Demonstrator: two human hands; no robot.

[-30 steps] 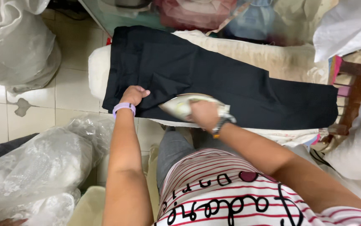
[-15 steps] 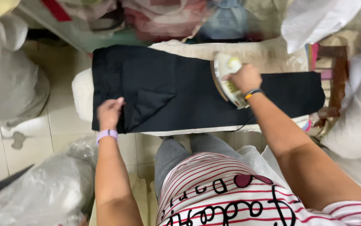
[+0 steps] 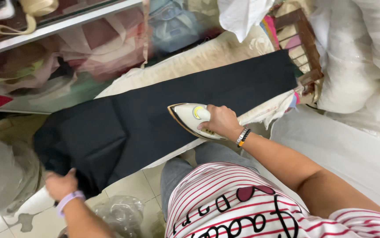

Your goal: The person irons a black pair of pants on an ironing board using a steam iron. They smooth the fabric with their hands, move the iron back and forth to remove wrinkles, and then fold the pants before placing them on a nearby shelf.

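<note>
Head view: the right hand (image 3: pixel 220 122) has its fingers wrapped round the handle of a white iron (image 3: pixel 193 118), resting on black trousers (image 3: pixel 154 114) spread across the padded board (image 3: pixel 207 57). The left hand (image 3: pixel 61 185) pinches the trousers' near-left edge.

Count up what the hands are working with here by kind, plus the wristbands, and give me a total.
Irons: 1, white iron, gripped by the right hand
Dark garments: 1, black garment, edge held by the left hand
Padded boards: 1, ironing board
Wristbands: 2, purple band, beaded bracelets
Total: 5
</note>
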